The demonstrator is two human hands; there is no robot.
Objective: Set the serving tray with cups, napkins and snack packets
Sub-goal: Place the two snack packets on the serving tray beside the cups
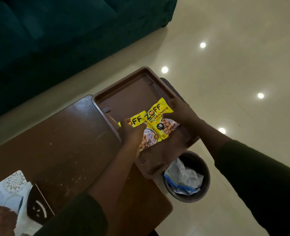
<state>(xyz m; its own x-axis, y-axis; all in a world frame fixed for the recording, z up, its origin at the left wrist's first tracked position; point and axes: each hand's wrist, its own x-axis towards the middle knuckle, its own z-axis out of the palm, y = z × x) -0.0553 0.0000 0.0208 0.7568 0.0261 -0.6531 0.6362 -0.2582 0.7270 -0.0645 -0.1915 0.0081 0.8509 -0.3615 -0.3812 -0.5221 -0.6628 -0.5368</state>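
Note:
A brown plastic serving tray point(128, 97) lies on the right end of a dark wooden table point(64, 143), its right part past the table's edge. Two yellow snack packets lie side by side in the tray's middle. My left hand point(130, 135) grips the left packet point(137, 119) at its left side. My right hand point(181, 110) pinches the top right corner of the right packet point(159, 116). The two packets overlap slightly. No cups show in the tray.
A dark bin point(202, 167) with crumpled plastic inside stands on the pale tiled floor under the tray's right corner. At the table's near left end lie a patterned white cloth or napkin point(9, 188) and a dark holder point(36, 206). A dark green sofa point(55, 31) stands beyond the table.

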